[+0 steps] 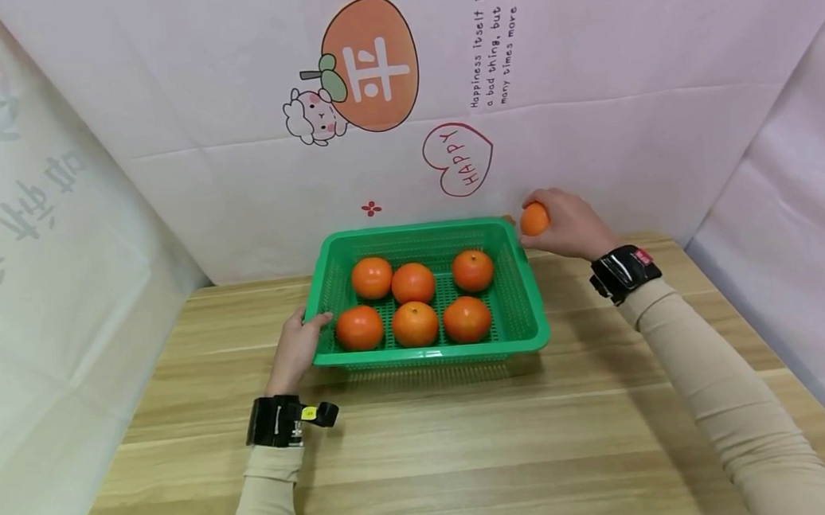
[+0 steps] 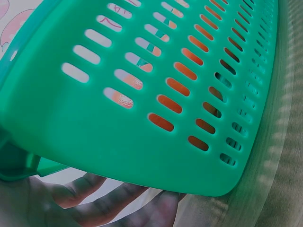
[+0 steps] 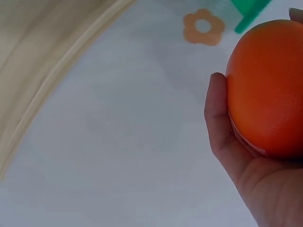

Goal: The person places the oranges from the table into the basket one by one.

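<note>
A green plastic basket (image 1: 429,352) with slotted walls stands on the wooden table. Several round oranges (image 1: 415,323) lie in it in two loose rows. My left hand (image 1: 296,345) grips the basket's left rim, thumb over the edge. Its fingers (image 2: 113,203) show against the outside of the basket wall (image 2: 94,127) in the left wrist view. Off the basket's right back corner, my right hand (image 1: 568,223) holds one more orange (image 1: 535,218) in curled fingers, raised near the backdrop. That same orange (image 3: 267,90) fills much of the right side in the right wrist view.
The wooden tabletop (image 1: 427,464) extends in front of the basket and to both sides. Behind it rises a white printed cloth (image 1: 236,198) with cartoon drawings and lettering. White cloth walls (image 1: 795,183) also close in the left and right sides.
</note>
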